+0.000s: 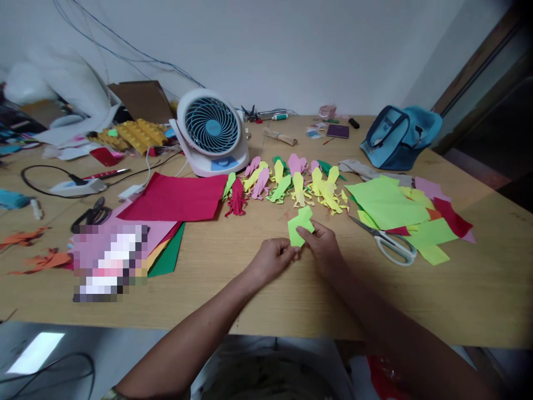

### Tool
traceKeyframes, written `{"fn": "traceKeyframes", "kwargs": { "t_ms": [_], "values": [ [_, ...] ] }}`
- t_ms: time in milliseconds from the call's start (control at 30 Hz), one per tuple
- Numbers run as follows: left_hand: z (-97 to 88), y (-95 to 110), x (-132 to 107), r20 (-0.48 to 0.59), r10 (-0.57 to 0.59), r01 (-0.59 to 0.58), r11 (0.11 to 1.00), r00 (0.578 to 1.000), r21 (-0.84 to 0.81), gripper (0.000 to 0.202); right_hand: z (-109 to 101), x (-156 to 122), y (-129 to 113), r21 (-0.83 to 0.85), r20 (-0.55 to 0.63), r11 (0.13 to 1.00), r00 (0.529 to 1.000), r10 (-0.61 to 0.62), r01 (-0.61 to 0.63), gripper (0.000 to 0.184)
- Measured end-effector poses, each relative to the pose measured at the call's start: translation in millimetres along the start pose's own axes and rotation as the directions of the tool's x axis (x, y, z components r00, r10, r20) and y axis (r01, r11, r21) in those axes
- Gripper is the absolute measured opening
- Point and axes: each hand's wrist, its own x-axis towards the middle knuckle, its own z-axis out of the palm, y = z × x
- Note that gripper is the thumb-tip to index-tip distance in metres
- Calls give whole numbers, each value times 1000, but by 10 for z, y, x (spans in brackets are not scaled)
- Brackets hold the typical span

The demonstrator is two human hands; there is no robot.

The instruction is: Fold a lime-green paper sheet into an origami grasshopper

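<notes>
A small folded piece of lime-green paper (296, 230) is held up over the middle of the table. My right hand (323, 244) pinches its right side, thumb in front. At its lower left corner, my left hand (275, 256) is closed with the fingertips on the paper's bottom edge. Just beyond it lie several cut paper figures (298, 189) in yellow, pink, green and red, with fringed ends. To the right of my right hand rest white-handled scissors (395, 249), their blades pointing toward the paper figures.
Lime-green paper sheets (387, 205) and coloured scraps lie right, near a blue bag (400, 139). A white fan (212, 130) stands behind a red sheet (179, 197). Black scissors (94, 214), a power strip (79, 187) and orange paper figures (44, 260) are left. The table's front edge (291, 335) is near.
</notes>
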Motion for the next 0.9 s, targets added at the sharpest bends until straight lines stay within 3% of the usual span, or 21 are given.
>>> {"fn": "traceKeyframes", "kwargs": {
  "t_ms": [133,300,500,700,767,833,900],
  "values": [
    [9,37,-14,0,78,-78,993,997,89,34,-10,-10,-21,40,0,999,1000,-5,5,36],
    [-58,39,-21,25,69,-72,992,997,104,42,-3,-16,-59,39,12,999,1000,2,-2,37],
    [-189,44,-19,-211,113,-50,958,971,283,38,-4,-19,-111,-65,10,997,999,-32,33,40],
    [-243,24,-19,-320,161,-24,920,933,392,35,-31,-7,-41,-148,46,985,995,-83,89,30],
    [-244,39,-9,-334,190,-90,952,923,293,35,-35,-10,-11,-170,82,979,992,-99,112,28],
    [-225,55,8,-325,165,-155,986,931,55,31,-30,-19,27,-201,159,972,983,-92,124,26],
    [-189,57,30,-270,88,-153,961,959,-232,27,-16,-28,71,-235,234,963,969,-73,129,25]
  ]
}}
